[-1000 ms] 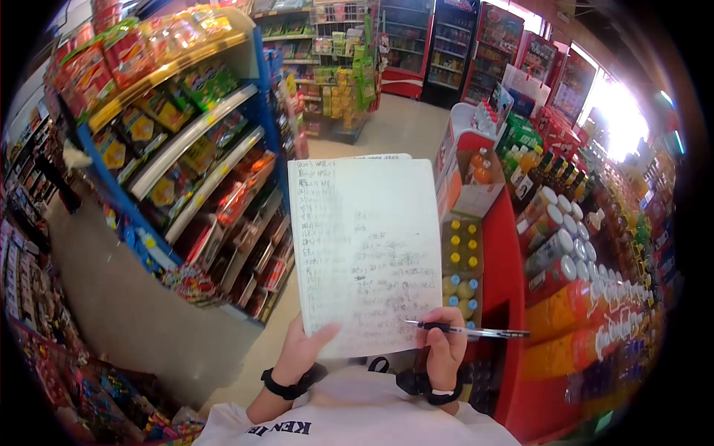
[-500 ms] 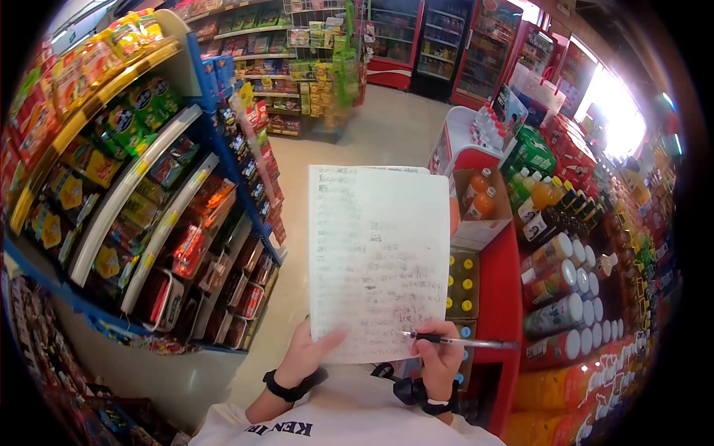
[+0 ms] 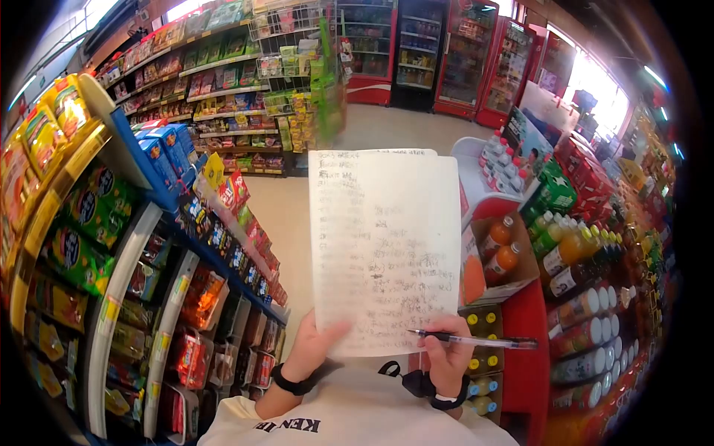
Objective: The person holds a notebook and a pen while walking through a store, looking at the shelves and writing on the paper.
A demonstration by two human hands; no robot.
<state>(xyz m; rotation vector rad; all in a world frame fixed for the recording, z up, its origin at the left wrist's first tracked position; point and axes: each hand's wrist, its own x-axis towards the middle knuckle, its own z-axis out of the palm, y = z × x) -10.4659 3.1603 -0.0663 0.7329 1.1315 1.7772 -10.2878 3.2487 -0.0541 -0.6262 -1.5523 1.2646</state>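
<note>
Handwriting [image 3: 405,293] blurs across the page [image 3: 416,193], too faint to read, and the left hand [image 3: 311,348] has its fingers hidden behind! Green hanging packets [image 3: 325,89] smear, a yellow snack bag [image 3: 21,178] gets sliced by the left edge, shirt lettering [image 3: 303,425] vanishes into folds.

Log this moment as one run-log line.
left hand: holding white handwritten paper sheets | right hand: holding slim clear-and-black pen, tip over paper | place: shop aisle

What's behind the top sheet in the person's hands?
A strip of another page, with writing on it, shows past the upper edge of the top sheet. The rest is covered, so any further pages can't be made out.
</note>
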